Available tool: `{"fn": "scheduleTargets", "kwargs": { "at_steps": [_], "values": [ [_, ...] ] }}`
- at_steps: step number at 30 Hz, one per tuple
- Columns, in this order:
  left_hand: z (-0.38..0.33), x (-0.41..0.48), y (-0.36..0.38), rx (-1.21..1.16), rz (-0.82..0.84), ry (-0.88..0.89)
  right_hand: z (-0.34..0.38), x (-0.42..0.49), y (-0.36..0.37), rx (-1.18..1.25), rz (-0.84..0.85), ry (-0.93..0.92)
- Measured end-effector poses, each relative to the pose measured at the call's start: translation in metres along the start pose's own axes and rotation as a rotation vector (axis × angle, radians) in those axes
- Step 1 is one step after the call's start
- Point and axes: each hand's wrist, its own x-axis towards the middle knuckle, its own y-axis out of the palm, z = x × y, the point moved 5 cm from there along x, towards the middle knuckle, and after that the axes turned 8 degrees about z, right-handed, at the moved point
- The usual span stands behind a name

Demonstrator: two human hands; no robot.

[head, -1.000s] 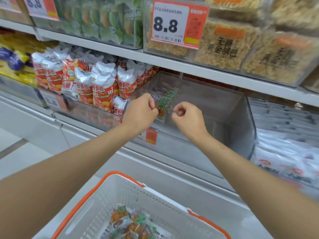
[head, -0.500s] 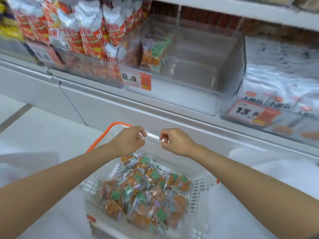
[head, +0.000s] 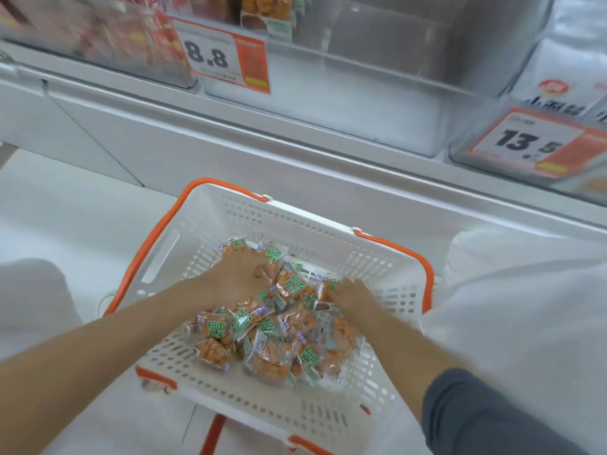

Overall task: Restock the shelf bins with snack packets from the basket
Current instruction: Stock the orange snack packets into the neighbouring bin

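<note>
A white basket (head: 210, 224) with orange handles sits low in front of me, holding several orange snack packets (head: 279, 339) with green labels. My left hand (head: 238, 279) is down in the pile at the far left side, its fingers curled around packets. On the right side of the pile lies my right hand (head: 353, 295), with its fingertips hidden among the packets. Above, a clear shelf bin (head: 377, 103) holds a few of the same packets (head: 266, 9) at its back left.
An 8.8 price tag (head: 226, 57) hangs on the bin's front left. Another bin with red packs (head: 98, 34) stands to the left, and one with a 13.5 tag (head: 525, 142) to the right. White cabinet fronts (head: 164, 136) run below the shelf.
Both hands came back from the shelf bin and dropped into the basket's packets. My view tilted down from the shelf to the basket.
</note>
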Motion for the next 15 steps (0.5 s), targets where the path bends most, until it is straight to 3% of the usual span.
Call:
{"fn": "scheduleTargets", "kwargs": {
  "at_steps": [4, 10, 15],
  "values": [
    [-0.002, -0.002, -0.001, -0.022, 0.010, -0.020, 0.003, -0.004, -0.017, -0.251, -0.052, -0.023],
    [-0.016, -0.003, -0.025, -0.069, -0.088, -0.054, 0.004, -0.041, -0.092, 0.243, -0.031, -0.105],
    [-0.038, -0.021, -0.048, -0.129, -0.190, 0.001, -0.003, -0.116, -0.175, 0.452, -0.205, -0.206]
  ]
}}
